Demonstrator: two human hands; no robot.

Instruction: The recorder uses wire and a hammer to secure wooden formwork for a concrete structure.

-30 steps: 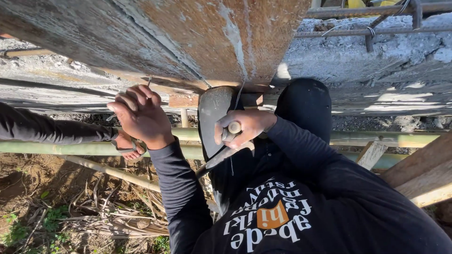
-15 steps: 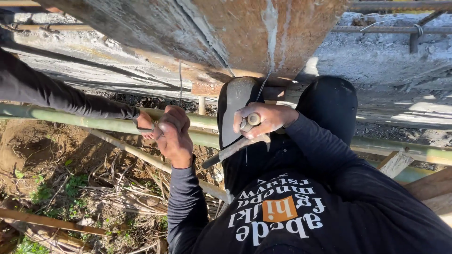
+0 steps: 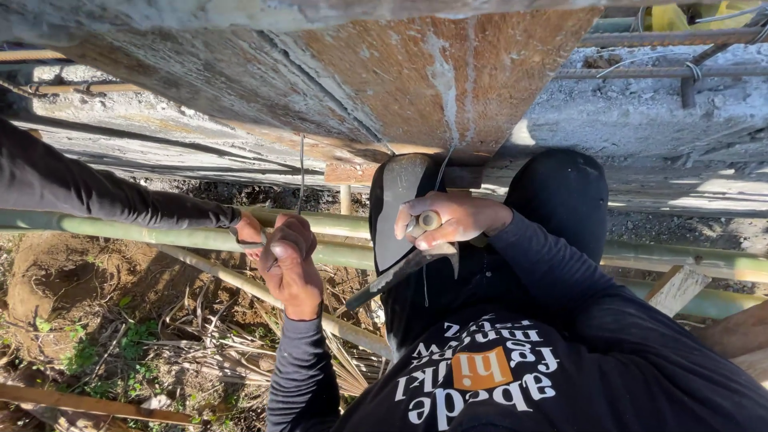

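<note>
Below formwork: left hand (image 3: 290, 254) fisted on wire (image 3: 302, 172), right hand (image 3: 448, 222) gripping hammer (image 3: 400, 272).

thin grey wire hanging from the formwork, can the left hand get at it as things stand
Probably yes: the left hand is curled right at the lower end of the thin grey wire, in front of the green bamboo pole; nothing blocks it, though another person's hand crowds close.
</note>
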